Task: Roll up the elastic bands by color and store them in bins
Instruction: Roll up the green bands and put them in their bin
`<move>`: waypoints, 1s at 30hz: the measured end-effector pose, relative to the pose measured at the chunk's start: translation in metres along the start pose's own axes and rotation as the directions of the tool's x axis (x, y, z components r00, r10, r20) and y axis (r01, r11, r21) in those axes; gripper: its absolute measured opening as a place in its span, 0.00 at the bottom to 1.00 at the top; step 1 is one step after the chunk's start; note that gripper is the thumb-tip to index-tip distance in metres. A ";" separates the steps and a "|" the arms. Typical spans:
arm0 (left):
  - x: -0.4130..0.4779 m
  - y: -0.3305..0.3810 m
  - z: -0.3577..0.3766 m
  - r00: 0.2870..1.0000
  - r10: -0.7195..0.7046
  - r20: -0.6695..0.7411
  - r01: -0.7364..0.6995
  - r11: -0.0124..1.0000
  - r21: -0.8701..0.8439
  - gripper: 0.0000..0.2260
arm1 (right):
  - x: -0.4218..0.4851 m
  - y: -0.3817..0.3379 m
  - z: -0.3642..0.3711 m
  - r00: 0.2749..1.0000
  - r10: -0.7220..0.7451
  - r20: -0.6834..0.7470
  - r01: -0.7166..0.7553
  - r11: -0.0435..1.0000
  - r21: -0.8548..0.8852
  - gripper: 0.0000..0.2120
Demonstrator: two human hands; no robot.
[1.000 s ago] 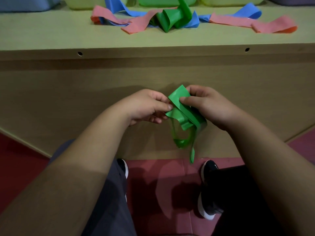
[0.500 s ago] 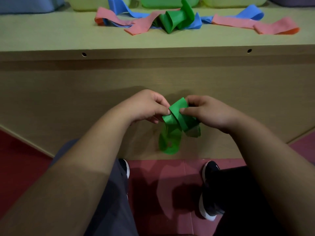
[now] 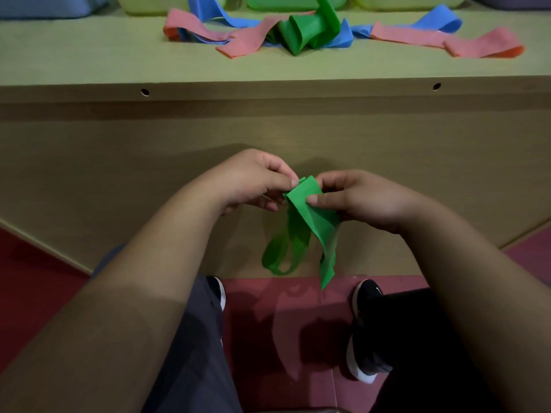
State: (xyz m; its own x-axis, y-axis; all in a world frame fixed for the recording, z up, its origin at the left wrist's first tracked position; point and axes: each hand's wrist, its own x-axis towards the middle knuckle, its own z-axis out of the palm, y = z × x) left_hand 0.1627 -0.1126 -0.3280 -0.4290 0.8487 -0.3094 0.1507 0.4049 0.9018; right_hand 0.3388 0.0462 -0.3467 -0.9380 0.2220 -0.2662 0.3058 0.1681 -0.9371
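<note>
A green elastic band (image 3: 304, 222) hangs in front of the table's front panel, below the tabletop edge. My left hand (image 3: 253, 181) pinches its upper left corner between thumb and fingers. My right hand (image 3: 357, 198) pinches the folded top from the right, thumb pressed on the green face. Two loose loops of the band dangle below my hands. On the tabletop lie another green band (image 3: 310, 28), pink bands (image 3: 247, 37) and blue bands (image 3: 438, 20), tangled together. Bins stand along the far edge: a green bin (image 3: 283, 3), yellow-green bins (image 3: 140, 4) and a blue bin (image 3: 44, 7).
The tabletop's front edge (image 3: 268, 87) has two small holes. Below it the wooden panel (image 3: 119, 162) reaches down to a red floor (image 3: 283, 317). My shoes (image 3: 365, 332) and legs are at the bottom.
The rolled-up top of the green band has loosened; longer loops now dangle below my hands. Both hands stayed close together and rose slightly.
</note>
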 end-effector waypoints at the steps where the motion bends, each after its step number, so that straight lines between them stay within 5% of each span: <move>1: -0.001 0.001 0.000 1.000 0.002 -0.005 -0.002 1.000 -0.013 0.02 | 0.002 0.002 0.000 1.000 0.013 -0.003 -0.013 1.000 0.013 0.10; 11: -0.007 0.006 -0.004 0.998 0.056 -0.020 -0.058 0.991 -0.120 0.04 | 0.002 -0.005 0.000 0.991 -0.129 -0.021 0.129 0.992 0.002 0.12; 20: -0.003 -0.002 -0.002 0.999 0.022 -0.039 -0.033 0.951 -0.306 0.06 | 0.002 -0.013 0.004 0.958 -0.223 -0.179 0.230 0.973 0.017 0.04; 24: 0.005 -0.033 0.007 0.987 -0.159 -0.014 0.159 0.986 0.046 0.08 | 0.000 -0.016 0.003 0.952 -0.225 -0.210 0.254 0.959 0.123 0.02; 27: 0.015 -0.065 0.019 0.934 -0.356 -0.006 0.339 0.883 0.324 0.12 | -0.004 -0.018 0.003 0.943 -0.235 -0.237 0.287 0.934 0.216 0.07; 30: 0.019 -0.089 0.034 0.898 -0.440 0.003 0.427 0.872 0.238 0.13 | -0.007 -0.019 0.001 0.930 -0.245 -0.273 0.319 0.908 0.272 0.11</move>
State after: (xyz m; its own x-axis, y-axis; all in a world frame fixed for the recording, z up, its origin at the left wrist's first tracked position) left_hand 0.1712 -0.1209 -0.4246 -0.4488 0.5846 -0.6759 0.1606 0.7968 0.5826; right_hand 0.3395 0.0408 -0.3270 -0.9028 0.4279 0.0438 -0.0664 -0.0382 -0.9971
